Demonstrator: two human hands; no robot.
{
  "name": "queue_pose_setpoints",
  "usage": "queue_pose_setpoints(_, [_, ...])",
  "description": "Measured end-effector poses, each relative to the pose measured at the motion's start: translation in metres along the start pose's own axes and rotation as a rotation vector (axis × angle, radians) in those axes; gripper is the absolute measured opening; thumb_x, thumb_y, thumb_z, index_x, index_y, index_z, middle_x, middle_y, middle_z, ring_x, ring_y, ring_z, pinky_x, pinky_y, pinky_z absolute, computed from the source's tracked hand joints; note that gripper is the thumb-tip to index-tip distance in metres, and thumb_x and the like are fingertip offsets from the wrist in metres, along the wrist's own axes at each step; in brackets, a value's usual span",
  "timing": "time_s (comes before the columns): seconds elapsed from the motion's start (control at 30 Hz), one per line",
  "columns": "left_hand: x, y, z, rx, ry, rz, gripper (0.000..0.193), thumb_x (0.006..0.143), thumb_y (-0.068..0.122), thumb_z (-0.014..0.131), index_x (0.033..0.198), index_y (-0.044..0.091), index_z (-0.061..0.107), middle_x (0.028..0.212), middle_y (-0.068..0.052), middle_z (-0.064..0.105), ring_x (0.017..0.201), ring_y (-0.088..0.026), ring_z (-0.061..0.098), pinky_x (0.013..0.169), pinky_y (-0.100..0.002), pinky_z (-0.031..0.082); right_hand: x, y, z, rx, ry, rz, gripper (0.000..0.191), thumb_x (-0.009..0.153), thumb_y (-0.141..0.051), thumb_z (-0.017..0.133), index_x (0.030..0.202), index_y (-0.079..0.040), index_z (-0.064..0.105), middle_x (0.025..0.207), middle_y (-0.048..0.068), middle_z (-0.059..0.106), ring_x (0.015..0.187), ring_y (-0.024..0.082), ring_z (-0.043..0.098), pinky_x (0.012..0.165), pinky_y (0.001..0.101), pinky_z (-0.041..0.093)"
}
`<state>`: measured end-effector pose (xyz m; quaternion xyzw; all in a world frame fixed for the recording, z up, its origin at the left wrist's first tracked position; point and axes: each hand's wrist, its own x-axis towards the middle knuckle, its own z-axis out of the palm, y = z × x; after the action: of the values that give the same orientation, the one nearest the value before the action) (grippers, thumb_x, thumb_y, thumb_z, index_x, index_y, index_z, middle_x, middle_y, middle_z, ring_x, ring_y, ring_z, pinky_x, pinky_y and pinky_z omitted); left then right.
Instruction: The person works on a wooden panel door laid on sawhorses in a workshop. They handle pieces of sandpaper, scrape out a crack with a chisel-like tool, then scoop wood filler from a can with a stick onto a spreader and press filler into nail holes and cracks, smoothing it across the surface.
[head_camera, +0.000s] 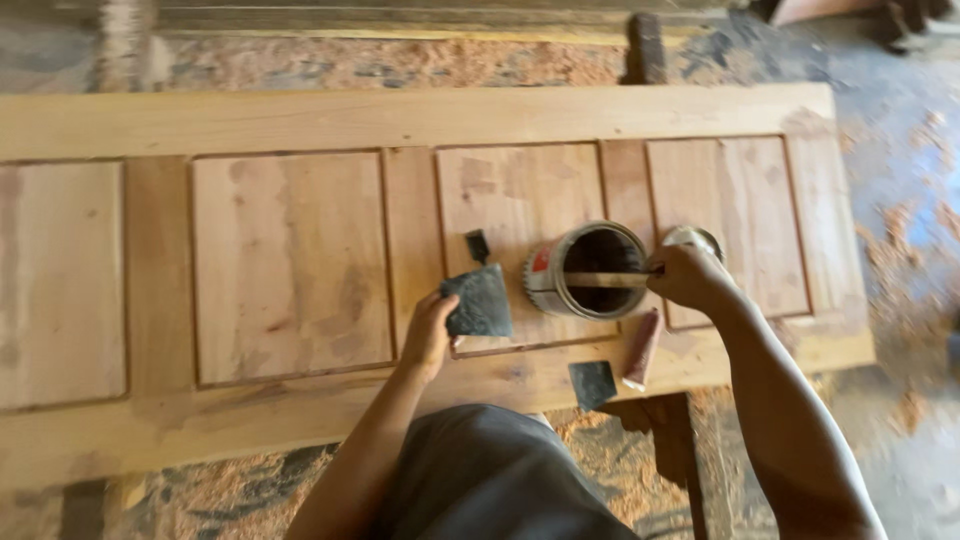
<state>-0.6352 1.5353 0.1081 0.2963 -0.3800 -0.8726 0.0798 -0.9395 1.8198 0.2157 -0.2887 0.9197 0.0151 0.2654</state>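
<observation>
A panelled wooden door (300, 120) is laid flat across the work area, long side running left to right, with recessed panels in a row.

Left hand (428, 335): fingers closed on the near-left corner of a dark flat scraper sheet (480, 302), which is held tilted over the rail between the two middle panels. Thumb side is on top; the sheet's far end points toward a small dark piece (478, 245) lying on the panel just beyond it.

Right hand (688, 275): fingers curled round the right end of a flat wooden stick (605, 280). The stick is laid across the open mouth of a round metal can (585, 270), spanning it left to right. The can stands on the door, on the panel right of centre, just right of the scraper sheet; its inside looks dark, and contents cannot be made out.

A round lid (695, 238) is seen just beyond the right hand, partly hidden by it, on the rightmost panel.

On the near rail of the door, right of centre, a second dark square sheet (592, 383) lies flat, with a reddish-brown rolled piece (642, 350) just beside it to the right, angled toward the can.

Sawdust (400, 62) is spread over the floor beyond the door and to the right. A grey-clad knee or lap (490, 480) fills the near centre, with the door's near edge above it. Motion blur is heavy at the left end of the frame; detail there cannot be told.
</observation>
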Motion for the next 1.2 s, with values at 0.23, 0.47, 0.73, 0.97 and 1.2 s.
queue_pose_setpoints(0.23, [0.007,0.013,0.032,0.021,-0.047,-0.066,0.019,0.098,0.018,0.052,0.092,0.002,0.061,0.073,-0.006,0.06,0.055,-0.016,0.054,0.048,-0.031,0.043,-0.079,0.075,0.003,0.441,0.125,0.166,0.017,0.084,-0.014,0.079,0.099,-0.006,0.082,0.07,0.008,0.072,0.06,0.016,0.06,0.055,0.0332,0.048])
queue_pose_setpoints(0.47, [0.028,0.011,0.071,0.107,-0.186,0.006,0.017,0.098,0.015,0.051,0.09,0.002,0.059,0.072,-0.005,0.058,0.055,-0.015,0.051,0.049,-0.032,0.042,-0.145,0.079,-0.02,0.619,0.261,0.071,0.015,0.084,-0.004,0.076,0.099,-0.002,0.08,0.072,0.004,0.069,0.062,0.011,0.057,0.056,0.0286,0.045])
queue_pose_setpoints(0.73, [0.028,0.026,0.123,0.05,-0.364,-0.052,0.017,0.097,0.016,0.05,0.092,0.003,0.059,0.074,-0.007,0.059,0.057,-0.016,0.054,0.052,-0.031,0.044,-0.208,0.051,-0.067,0.601,0.378,-0.145,0.027,0.078,0.007,0.067,0.102,-0.001,0.078,0.081,0.002,0.069,0.067,0.009,0.058,0.058,0.026,0.047])
queue_pose_setpoints(0.97, [-0.012,0.051,0.146,-0.073,-0.501,-0.096,0.02,0.099,0.016,0.048,0.099,0.001,0.061,0.078,-0.01,0.064,0.059,-0.017,0.057,0.053,-0.031,0.047,-0.212,0.003,-0.065,0.361,0.417,-0.215,0.017,0.084,-0.003,0.071,0.1,-0.003,0.076,0.081,0.004,0.072,0.063,0.013,0.067,0.057,0.0292,0.056])
queue_pose_setpoints(1.2, [-0.031,0.079,0.138,-0.059,-0.427,-0.032,0.018,0.098,0.014,0.049,0.1,0.001,0.061,0.072,-0.009,0.064,0.05,-0.017,0.054,0.044,-0.033,0.046,-0.214,-0.042,-0.059,0.118,0.734,-0.48,0.028,0.086,0.01,0.064,0.107,-0.004,0.076,0.106,0.011,0.074,0.073,0.022,0.073,0.063,0.0338,0.059])
